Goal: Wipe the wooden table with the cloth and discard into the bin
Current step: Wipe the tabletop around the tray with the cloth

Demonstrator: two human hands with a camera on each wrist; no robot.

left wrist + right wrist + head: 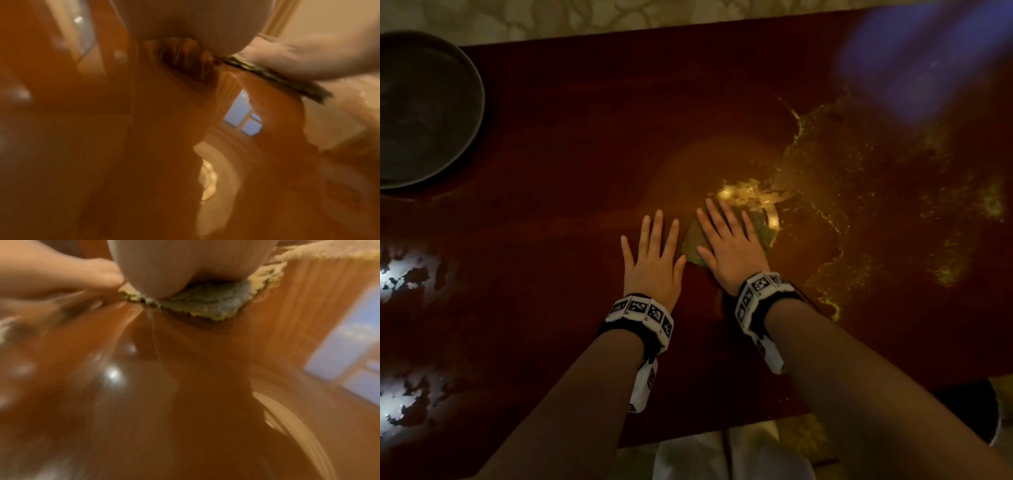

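A small greenish cloth (763, 228) lies flat on the dark red wooden table (571, 137), near its middle. My right hand (729, 240) presses down on it with straight, spread fingers; the cloth (205, 303) shows under the palm in the right wrist view. My left hand (654, 253) lies flat on the bare wood just left of the cloth, fingers straight, its thumb near the cloth edge. In the left wrist view the cloth (277, 78) sits beneath the other hand. Yellow-green spill residue (859, 205) spreads over the table to the right of the cloth.
A dark round bin (424, 109) stands at the table's far left corner. Bright light reflections (407, 274) glare on the left part of the tabletop. A blurred blue patch (921, 58) lies at the far right. Pale patterned floor (619, 13) shows beyond the far edge.
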